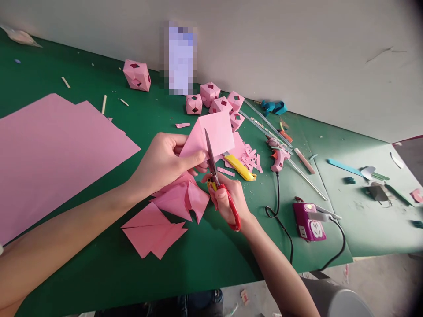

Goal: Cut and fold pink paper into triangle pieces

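My left hand (172,156) pinches the lower left side of a folded piece of pink paper (220,132), thumb on top. In my right hand (231,196) is a pair of scissors (211,158) with red and yellow handles, fingers through the loops. One blade lies across the face of the paper; whether the other is behind it I cannot tell. Below my hands are folded pink pieces (175,198) in a loose pile, with more folded pink paper (150,229) nearer me. A yellow utility knife (241,167) rests just right of the held paper, beside pink scraps (251,157).
Several pink paper polyhedra (209,93) stand along the wall, one larger polyhedron (137,75) apart. Large pink sheets (66,154) cover the left. Rightward lie a pink glue gun (279,156), clear sticks (264,125) and a purple power socket (309,222) with a black cable. A phone-like blurred screen (180,59) leans behind.
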Available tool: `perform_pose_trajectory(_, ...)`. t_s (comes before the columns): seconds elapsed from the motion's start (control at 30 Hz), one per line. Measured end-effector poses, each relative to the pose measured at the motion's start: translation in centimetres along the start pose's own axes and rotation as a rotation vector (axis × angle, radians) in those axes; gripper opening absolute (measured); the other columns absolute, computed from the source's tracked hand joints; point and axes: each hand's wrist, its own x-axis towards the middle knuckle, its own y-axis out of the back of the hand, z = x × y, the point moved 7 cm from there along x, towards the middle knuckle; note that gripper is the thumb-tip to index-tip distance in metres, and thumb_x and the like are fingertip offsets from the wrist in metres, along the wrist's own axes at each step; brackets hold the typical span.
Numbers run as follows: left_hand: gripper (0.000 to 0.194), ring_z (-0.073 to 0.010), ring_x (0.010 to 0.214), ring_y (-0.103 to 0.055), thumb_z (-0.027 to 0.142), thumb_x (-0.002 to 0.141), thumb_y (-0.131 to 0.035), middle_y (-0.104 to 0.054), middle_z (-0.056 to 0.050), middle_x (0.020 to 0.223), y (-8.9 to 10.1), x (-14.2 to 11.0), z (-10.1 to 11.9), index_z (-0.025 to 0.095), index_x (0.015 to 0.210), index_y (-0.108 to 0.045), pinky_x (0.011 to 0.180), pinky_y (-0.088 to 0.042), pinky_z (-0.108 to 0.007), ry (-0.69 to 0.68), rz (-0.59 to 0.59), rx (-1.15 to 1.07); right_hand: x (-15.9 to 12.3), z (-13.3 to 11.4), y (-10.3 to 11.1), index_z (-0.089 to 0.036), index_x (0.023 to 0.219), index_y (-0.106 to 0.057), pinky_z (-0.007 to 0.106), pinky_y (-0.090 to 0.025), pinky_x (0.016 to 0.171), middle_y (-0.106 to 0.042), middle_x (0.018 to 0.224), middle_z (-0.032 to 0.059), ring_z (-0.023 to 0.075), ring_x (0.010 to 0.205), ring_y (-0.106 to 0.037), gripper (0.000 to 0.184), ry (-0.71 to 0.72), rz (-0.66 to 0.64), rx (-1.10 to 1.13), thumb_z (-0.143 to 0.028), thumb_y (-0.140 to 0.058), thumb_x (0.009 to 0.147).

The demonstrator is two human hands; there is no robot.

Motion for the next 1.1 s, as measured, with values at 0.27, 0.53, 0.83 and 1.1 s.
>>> perform_pose_trajectory(0.27,0.009,-0.0157,0.067,-0.077,0.021,0.087,-0.076,-0.08,-0.002,0.073,0.1,0.1,-0.5,0.012,0.084,-0.078,0.06,-0.065,-0.024,0.012,-0.018,0.002,0.3,0.2,0.0,-0.022,0.073,-0.051,0.027,-0.031,0.05,-0.043,0.056,-0.0036,0.0118,0.05,-0.038,0.079,-0.004,0.035,-0.019,-0.1,-0.041,0.077)
perform_pose_trajectory(0.53,0.011,-0.0158,0.066,-0.076,0.022,0.086,-0.077,-0.079,-0.003,0.072,0.1,0.2,-0.7,0.012,0.084,-0.078,0.06,-0.066,-0.024,0.022,-0.01,0.018,0.5,0.1,-0.1,-0.02,0.074,-0.056,0.027,-0.031,0.052,-0.045,0.056,-0.0037,0.0115,0.052,-0.037,0.079,0.016,0.058,-0.044,-0.098,-0.042,0.079)
perform_pose_trajectory(0.83,0.011,-0.0154,0.066,-0.077,0.025,0.087,-0.079,-0.079,-0.001,0.071,0.4,0.4,-1.0,0.014,0.083,-0.079,0.059,-0.065,-0.021,0.009,-0.011,0.002,0.8,0.0,0.0,-0.018,0.078,-0.065,0.027,-0.033,0.053,-0.044,0.052,-0.0045,0.0112,0.052,-0.034,0.084,0.045,0.092,-0.088,-0.098,-0.042,0.079)
perform_pose_trajectory(1.1,0.012,-0.0178,0.069,-0.078,0.028,0.086,-0.079,-0.08,-0.001,0.074,0.4,0.6,-1.2,0.016,0.084,-0.078,0.059,-0.064,-0.026,-0.023,-0.027,0.032,1.0,0.1,-0.1,-0.016,0.082,-0.07,0.026,-0.035,0.055,-0.045,0.052,-0.0045,0.0113,0.052,-0.035,0.087,0.054,0.103,-0.11,-0.098,-0.042,0.079)
